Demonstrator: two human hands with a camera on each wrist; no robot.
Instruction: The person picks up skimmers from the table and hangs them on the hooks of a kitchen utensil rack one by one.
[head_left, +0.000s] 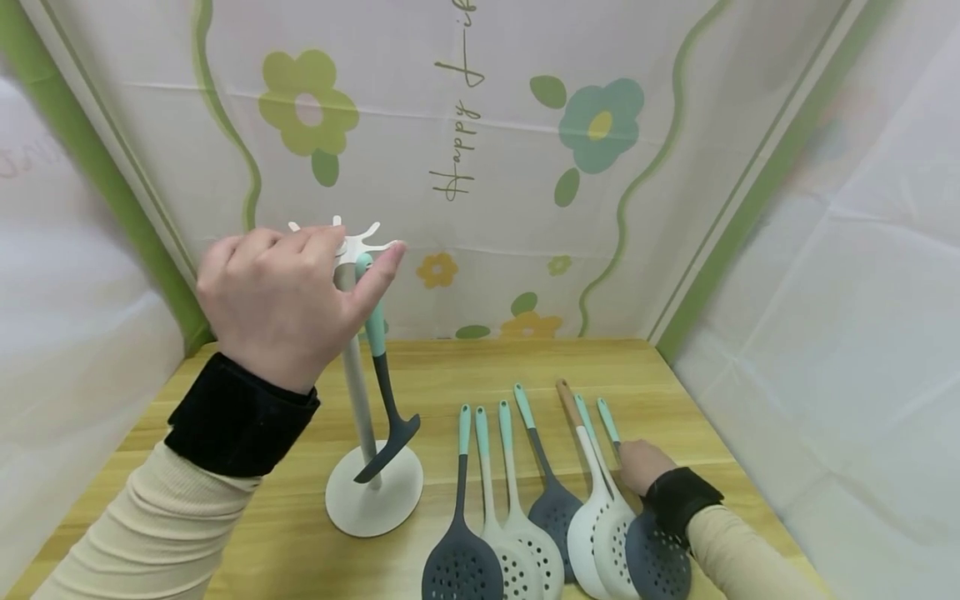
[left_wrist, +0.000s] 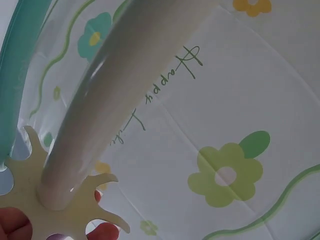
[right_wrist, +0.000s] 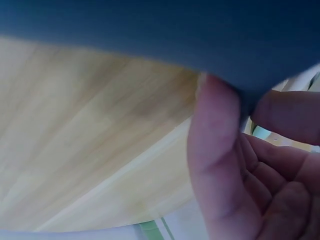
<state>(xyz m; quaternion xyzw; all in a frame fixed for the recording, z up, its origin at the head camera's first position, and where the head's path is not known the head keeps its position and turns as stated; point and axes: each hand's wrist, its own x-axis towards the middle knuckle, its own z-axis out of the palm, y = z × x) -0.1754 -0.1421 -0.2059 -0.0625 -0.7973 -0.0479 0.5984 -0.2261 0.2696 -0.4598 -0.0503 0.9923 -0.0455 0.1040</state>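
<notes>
**Left hand at the rack top, right hand on the last skimmer**

Your left hand (head_left: 281,312) is in the left middle of the head view, raised to the top of the white utensil stand (head_left: 372,487). Its fingers are curled over the star-shaped hook crown (head_left: 352,242), and the thumb tip touches the mint end of the dark spatula (head_left: 386,392) that hangs there. From the left wrist view you see the crown (left_wrist: 65,210) from below, with fingertips (left_wrist: 15,225) under its prongs and the mint handle along the left edge of the frame. I cannot tell for sure if the hand pinches the spatula handle or only the crown.

The spatula hangs beside the pole, its dark blade low, just above the round base in the lower middle of the frame.

Your right hand (head_left: 641,467) is in the lower right of the head view, on the wooden table (head_left: 465,367). It grips the handle of the dark skimmer (head_left: 656,562), the rightmost one in the row of utensils (head_left: 525,517) lying side by side. In the right wrist view the thumb (right_wrist: 215,150) and a finger pinch the dark handle (right_wrist: 175,30), close above the wood.
</notes>
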